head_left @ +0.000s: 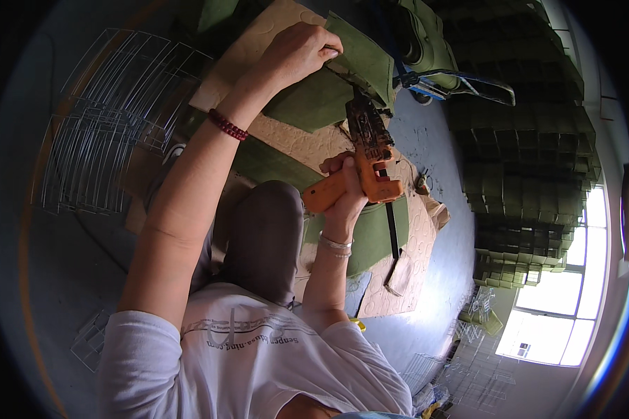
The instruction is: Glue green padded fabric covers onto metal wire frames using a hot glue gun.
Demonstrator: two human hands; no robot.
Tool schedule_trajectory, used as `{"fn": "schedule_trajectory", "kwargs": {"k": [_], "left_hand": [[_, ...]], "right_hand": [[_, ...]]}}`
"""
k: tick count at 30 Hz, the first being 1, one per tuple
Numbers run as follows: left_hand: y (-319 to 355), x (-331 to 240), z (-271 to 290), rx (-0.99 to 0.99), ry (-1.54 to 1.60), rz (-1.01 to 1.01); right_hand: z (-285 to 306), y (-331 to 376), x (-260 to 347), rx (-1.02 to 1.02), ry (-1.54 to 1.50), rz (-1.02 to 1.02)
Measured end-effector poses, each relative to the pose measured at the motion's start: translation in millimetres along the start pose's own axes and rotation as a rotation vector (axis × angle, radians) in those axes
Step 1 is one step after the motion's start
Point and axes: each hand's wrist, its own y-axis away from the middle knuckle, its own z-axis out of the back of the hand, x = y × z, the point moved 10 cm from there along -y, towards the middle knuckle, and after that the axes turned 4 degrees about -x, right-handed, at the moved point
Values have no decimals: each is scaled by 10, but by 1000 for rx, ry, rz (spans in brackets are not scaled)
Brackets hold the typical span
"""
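Here, at far left, a stack of thin wire frames lies on the floor. The left hand, its fingers pressed together, pinches the folded edge of a green felt piece lying on a quilted beige sheet. Just right of centre, the right hand holds an orange staple gun, fingers wrapped round the grip, nose touching the felt. Farther right, stacked green felt boxes form a wall.

Single head-worn fisheye view, steeply downward, close over the person's lap.
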Motion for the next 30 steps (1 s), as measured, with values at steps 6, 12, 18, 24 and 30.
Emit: {"fn": "schedule_trajectory", "kwargs": {"k": [6,12,18,24,30], "left_hand": [[-1,10,2,10,12,16],[-9,-12,10,4,18,4],[-17,-18,16,4,23,5],[-17,10,10,16,30,15],[-18,-49,16,-9,49,-22]], "right_hand": [[-13,9,-23,8,-25,-16],[-59,21,-2,11,-43,-28],[-283,57,-141,107,-89,-91],[-351,101,-118,103,-55,-57],[-276,67,-143,100,-93,-95]]}}
